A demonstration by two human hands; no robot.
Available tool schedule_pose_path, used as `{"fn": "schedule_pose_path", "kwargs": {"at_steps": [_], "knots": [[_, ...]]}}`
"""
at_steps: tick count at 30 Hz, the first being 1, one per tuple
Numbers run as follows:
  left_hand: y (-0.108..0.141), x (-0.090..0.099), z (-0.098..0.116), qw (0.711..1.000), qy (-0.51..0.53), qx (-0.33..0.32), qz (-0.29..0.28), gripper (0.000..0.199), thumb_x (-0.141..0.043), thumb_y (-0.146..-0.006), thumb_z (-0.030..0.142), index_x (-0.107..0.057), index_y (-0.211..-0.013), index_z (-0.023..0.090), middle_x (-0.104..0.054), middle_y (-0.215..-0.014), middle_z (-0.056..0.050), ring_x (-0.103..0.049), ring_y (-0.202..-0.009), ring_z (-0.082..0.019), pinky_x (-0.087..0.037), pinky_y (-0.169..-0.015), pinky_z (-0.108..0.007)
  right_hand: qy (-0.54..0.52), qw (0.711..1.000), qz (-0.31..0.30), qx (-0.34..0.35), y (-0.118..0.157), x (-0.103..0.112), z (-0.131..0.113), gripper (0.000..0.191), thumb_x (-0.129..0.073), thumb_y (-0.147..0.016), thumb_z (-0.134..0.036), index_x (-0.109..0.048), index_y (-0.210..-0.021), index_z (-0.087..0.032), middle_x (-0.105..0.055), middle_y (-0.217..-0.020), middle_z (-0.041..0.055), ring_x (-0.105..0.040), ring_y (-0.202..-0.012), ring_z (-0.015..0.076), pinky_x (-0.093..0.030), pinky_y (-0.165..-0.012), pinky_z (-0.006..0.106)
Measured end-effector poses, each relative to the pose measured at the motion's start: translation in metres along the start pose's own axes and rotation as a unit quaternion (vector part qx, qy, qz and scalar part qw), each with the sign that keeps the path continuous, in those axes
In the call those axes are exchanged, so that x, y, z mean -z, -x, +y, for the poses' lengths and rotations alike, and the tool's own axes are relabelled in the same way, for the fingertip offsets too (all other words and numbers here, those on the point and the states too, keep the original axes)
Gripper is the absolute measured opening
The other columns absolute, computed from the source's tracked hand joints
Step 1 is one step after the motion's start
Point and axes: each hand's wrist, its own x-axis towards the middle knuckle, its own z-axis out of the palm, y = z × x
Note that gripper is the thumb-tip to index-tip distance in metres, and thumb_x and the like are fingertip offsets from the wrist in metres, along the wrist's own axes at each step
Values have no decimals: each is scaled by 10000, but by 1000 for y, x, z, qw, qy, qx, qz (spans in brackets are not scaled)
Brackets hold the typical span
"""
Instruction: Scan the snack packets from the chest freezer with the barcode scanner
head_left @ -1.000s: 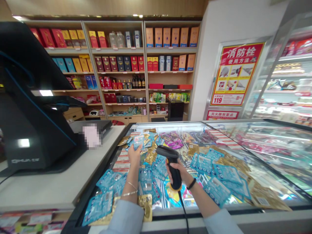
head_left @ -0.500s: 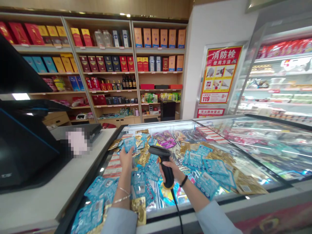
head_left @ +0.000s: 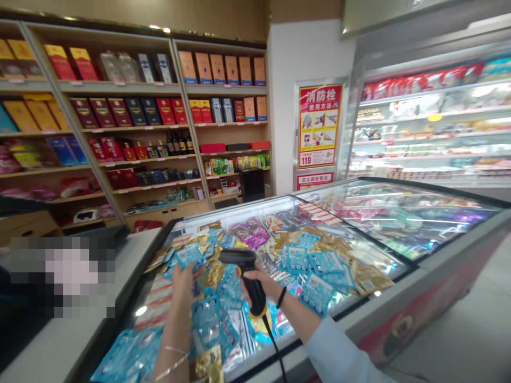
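My right hand point(head_left: 261, 282) is wrapped round the grip of a black barcode scanner point(head_left: 238, 257), whose cord point(head_left: 272, 338) hangs down towards me. Its head points left, above the packets. Further left, my left hand point(head_left: 182, 277) has its fingertips closed on the edge of a blue packet point(head_left: 190, 256); motion blurs the fingers a little. Several more blue packets point(head_left: 209, 318) and gold packets point(head_left: 209, 366) lie loose on the glass top around both hands. To the right of the scanner is another spread of blue packets point(head_left: 329, 264), with gold packets point(head_left: 369, 279) beside them.
The glass-topped chest freezer point(head_left: 383, 255) stretches away to the right. A pale counter point(head_left: 131, 266) runs along the left, partly under a blurred-out patch. Shelves point(head_left: 139, 130) of boxes and bottles stand behind, beside a red and yellow poster point(head_left: 320, 125) and a lit display fridge point(head_left: 435, 130).
The view has turned to the right. My left hand has lowered with the blue packet towards the pile. My right hand keeps its hold on the barcode scanner.
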Motion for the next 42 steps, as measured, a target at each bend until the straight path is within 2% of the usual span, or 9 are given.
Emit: {"fn": "schedule_pose_path", "kwargs": {"at_steps": [2,7,12,16,20,24,27,30,42], "knots": [[6,-10,-1,998,25,53,-28,406,-613,-741,212,-537,-1140,203,-656,-817,-13,-691,-644,-166,-603,-675,-341,9,1000,3,3,-1,0,-1,289,-654,-716,-431,-563,-847,-190,-618,-516,-28,-564,-368,140,-443,-329,215],[14,-22,3,998,9,52,-45,408,-660,-704,203,-560,-1099,204,-646,-699,20,-669,-570,-164,-587,-585,-304,4,998,44,52,11,-2,-10,255,-609,-739,-420,-561,-848,-194,-599,-509,-42,-546,-365,131,-440,-340,209],[38,-37,-6,972,-123,83,-183,425,-716,-645,161,-597,-1054,177,-676,-691,-12,-649,-497,-171,-470,-412,-221,19,992,83,98,59,9,-33,207,-521,-795,-374,-557,-879,-189,-589,-519,-52,-540,-367,116,-436,-356,193],[85,-75,-16,929,-161,72,-326,534,-765,-607,192,-588,-1111,187,-651,-601,21,-607,-407,-180,-414,-358,-221,34,980,146,134,110,32,-63,250,-587,-763,-413,-543,-878,-196,-582,-505,-51,-520,-336,122,-404,-328,195],[132,-135,-22,911,-147,-16,-384,515,-783,-597,206,-626,-1087,182,-694,-726,-26,-637,-490,-181,-507,-475,-277,34,959,203,195,152,61,-97,307,-597,-757,-465,-538,-911,-206,-533,-493,-65,-468,-330,107,-366,-327,196],[165,-177,-28,876,-245,-202,-364,538,-668,-781,328,-560,-1282,162,-623,-1241,-181,-654,-1038,-290,-525,-878,-441,24,925,265,271,179,88,-119,290,-572,-766,-466,-541,-903,-212,-479,-513,-65,-412,-349,104,-333,-346,212],[181,-183,-40,801,-383,-332,-320,521,-541,-886,406,-543,-1343,158,-427,-1480,-207,-384,-1376,-363,-294,-1115,-548,8,891,310,331,189,103,-119,268,-539,-784,-471,-534,-878,-220,-425,-516,-70,-361,-348,99,-302,-352,221],[189,-179,-54,739,-452,-346,-362,585,-437,-931,483,-479,-1419,163,-371,-1530,-193,-298,-1432,-357,-246,-1145,-528,-8,874,331,356,192,111,-113,258,-530,-794,-467,-530,-885,-225,-395,-520,-70,-350,-361,105,-303,-362,231],[198,-180,-47,678,-520,-376,-358,677,-329,-956,544,-377,-1486,126,-328,-1554,-190,-289,-1451,-310,-293,-1150,-486,-51,882,304,355,194,117,-107,219,-563,-781,-401,-580,-881,-206,-458,-531,-47,-416,-384,110,-363,-366,224]]}}
